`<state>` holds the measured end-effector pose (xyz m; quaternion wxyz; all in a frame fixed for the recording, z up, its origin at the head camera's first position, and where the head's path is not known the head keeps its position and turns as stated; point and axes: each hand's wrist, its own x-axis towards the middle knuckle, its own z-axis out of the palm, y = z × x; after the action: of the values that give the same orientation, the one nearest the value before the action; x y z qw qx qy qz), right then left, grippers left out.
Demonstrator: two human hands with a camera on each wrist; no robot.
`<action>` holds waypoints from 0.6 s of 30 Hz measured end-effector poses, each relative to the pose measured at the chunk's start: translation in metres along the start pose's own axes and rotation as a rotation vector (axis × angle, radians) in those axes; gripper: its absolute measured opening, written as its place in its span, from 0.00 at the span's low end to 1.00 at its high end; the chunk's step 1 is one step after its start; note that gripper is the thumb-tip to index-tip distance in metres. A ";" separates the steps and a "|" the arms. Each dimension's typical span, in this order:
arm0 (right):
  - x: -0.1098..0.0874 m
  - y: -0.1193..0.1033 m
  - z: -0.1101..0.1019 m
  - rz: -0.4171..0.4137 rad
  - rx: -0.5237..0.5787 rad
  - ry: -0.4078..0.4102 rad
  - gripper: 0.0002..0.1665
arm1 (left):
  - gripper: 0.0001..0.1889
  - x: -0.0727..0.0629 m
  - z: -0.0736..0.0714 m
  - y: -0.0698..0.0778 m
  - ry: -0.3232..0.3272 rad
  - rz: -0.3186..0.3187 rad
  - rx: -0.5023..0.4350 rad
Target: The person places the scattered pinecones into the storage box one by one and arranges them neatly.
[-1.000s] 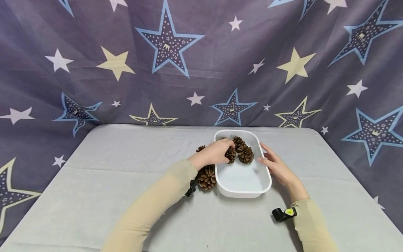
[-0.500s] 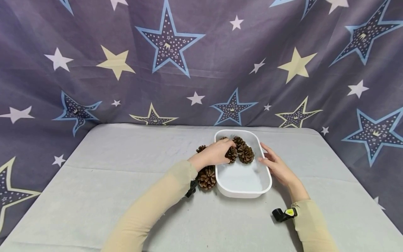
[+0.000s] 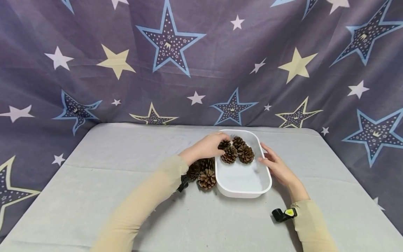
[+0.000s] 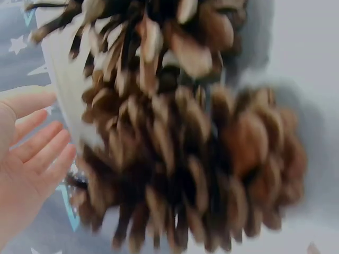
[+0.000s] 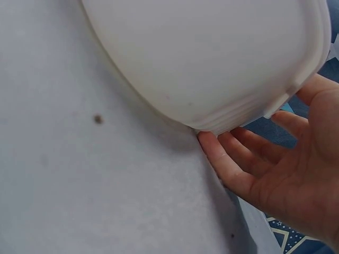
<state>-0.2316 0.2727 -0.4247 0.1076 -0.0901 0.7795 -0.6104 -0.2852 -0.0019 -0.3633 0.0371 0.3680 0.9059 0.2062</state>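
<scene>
Several brown pine cones lie in the far half of a white rectangular plastic tub. My left hand hovers over the tub's left rim, its fingertips beside the leftmost pine cones. In the left wrist view that hand has loosely straight fingers and nothing in its grasp; large blurred pine cones fill the foreground. At the tub's right side, my right hand holds the wall, thumb at the rim and fingers against the outside, as the right wrist view shows.
More pine cones lie on the grey cloth-covered table against the tub's left side, partly hidden by my left forearm. Behind the table hangs a star-patterned curtain. Black cameras sit on the wrists.
The left hand has let go of a pine cone inside the tub and drawn back left to the rim, its forearm shifting left too. Right hand and tub stay put.
</scene>
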 end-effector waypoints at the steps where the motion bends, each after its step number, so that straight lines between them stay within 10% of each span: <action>1: 0.000 0.000 0.000 0.001 -0.002 0.000 0.41 | 0.27 -0.002 -0.003 -0.002 0.003 0.002 0.000; 18: 0.000 0.000 0.003 0.003 0.017 -0.005 0.40 | 0.23 -0.027 -0.020 -0.045 0.074 -0.063 -0.085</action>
<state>-0.2312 0.2703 -0.4257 0.1112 -0.0893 0.7742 -0.6167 -0.2993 -0.0563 -0.3657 0.0254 0.3295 0.9083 0.2566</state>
